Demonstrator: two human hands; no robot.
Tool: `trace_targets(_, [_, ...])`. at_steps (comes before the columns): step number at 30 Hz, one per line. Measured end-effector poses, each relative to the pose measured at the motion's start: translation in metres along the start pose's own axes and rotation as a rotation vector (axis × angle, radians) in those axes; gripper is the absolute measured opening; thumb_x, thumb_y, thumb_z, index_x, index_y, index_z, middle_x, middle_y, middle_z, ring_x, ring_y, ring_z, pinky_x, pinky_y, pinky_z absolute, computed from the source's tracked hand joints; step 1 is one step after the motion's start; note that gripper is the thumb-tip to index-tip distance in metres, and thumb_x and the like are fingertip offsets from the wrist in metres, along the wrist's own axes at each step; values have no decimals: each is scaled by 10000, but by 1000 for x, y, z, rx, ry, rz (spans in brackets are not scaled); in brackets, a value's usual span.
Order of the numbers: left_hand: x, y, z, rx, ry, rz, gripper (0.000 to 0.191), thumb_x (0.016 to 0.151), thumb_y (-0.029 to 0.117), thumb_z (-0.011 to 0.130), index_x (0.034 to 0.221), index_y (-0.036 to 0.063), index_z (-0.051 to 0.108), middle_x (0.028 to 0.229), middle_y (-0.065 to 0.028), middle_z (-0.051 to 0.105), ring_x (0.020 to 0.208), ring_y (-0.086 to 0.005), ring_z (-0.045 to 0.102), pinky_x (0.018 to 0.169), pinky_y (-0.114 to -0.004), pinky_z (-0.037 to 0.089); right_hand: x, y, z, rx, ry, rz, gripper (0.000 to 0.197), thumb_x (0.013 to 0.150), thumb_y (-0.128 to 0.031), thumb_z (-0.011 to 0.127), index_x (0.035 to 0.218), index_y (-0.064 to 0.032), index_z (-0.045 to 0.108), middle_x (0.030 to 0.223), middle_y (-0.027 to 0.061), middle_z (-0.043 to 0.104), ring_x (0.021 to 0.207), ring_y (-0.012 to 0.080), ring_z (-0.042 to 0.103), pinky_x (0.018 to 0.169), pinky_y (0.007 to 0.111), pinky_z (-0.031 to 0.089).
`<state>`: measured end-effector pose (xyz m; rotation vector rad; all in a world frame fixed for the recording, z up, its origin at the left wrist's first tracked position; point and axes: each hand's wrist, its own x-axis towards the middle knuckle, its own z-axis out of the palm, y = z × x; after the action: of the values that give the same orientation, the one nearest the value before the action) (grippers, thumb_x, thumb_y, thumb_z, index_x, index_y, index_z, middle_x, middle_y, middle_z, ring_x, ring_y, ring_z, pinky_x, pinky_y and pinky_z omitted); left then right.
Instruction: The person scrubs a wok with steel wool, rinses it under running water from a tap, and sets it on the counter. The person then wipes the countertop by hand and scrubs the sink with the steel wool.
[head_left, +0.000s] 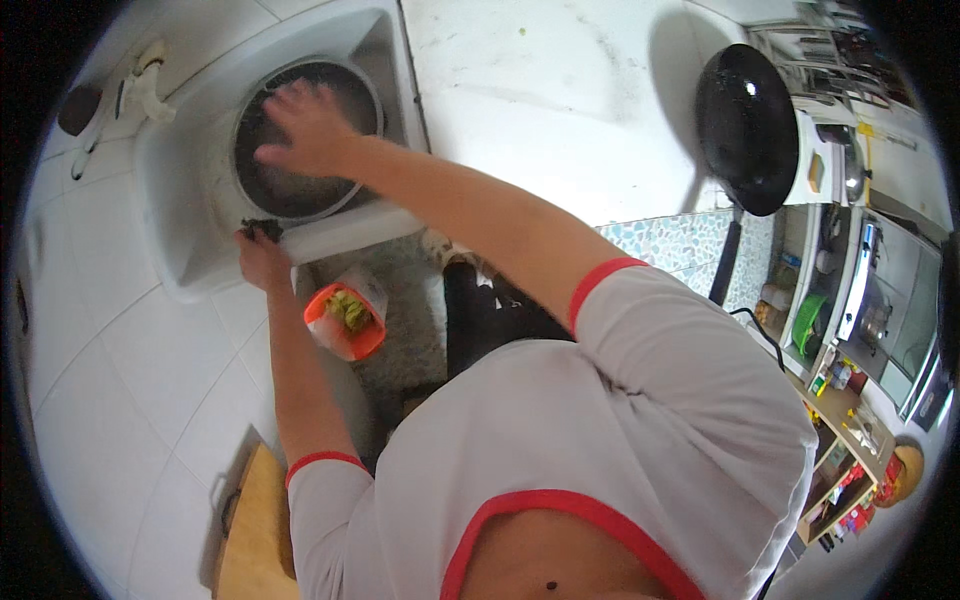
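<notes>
A round pan (251, 161) with a pale metal rim and a dark inside sits in the white sink (169, 172). My right hand (311, 131) is over the inside of the pan, blurred, with the fingers spread. Whether the fingertips touch what is in it I cannot tell. Beside the pan's near rim, at the sink's front edge, my left hand (262, 259) has its fingers closed on a small dark ragged thing (260, 226). The picture does not settle whether this is a handle of the pan or a separate piece.
A tap (150, 94) projects from the tiled wall. Below the sink's edge is an orange-rimmed bin (365, 345) with yellow-green scraps (347, 310). A black wok (746, 127) is right of the white counter (525, 97). A wooden board (255, 532) leans at lower left. Shelves (844, 442) stand far right.
</notes>
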<state>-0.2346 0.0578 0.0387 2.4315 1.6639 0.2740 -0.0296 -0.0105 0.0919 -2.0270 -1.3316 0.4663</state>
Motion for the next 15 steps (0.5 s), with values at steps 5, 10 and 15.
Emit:
trace_targets(5, [-7, -11, -9, 33, 55, -4, 244, 838, 228, 447, 1004, 49, 451, 847, -188, 599, 780, -379, 558, 657, -466, 406, -127, 130, -123, -14, 434, 341, 725, 845, -402, 452, 1343, -1, 109, 1407, 181, 60, 1303, 306, 58, 1058, 387, 55])
trace_targets(10, [-6, 0, -3, -14, 29, -31, 232, 838, 224, 446, 983, 44, 465, 831, -188, 597, 771, -374, 560, 650, -463, 410, -203, 224, -174, -463, 545, 780, 861, 790, -536, 433, 1290, 107, 154, 1373, 238, 149, 1282, 361, 114, 1054, 407, 77])
trace_targets(15, [-10, 2, -5, -78, 102, 51, 223, 837, 229, 451, 974, 54, 470, 818, -180, 599, 754, -365, 565, 634, -457, 416, -49, 136, -70, -296, 429, 431, 915, 731, -598, 491, 1284, 80, 221, 1345, 243, 219, 1271, 336, 178, 1051, 384, 123])
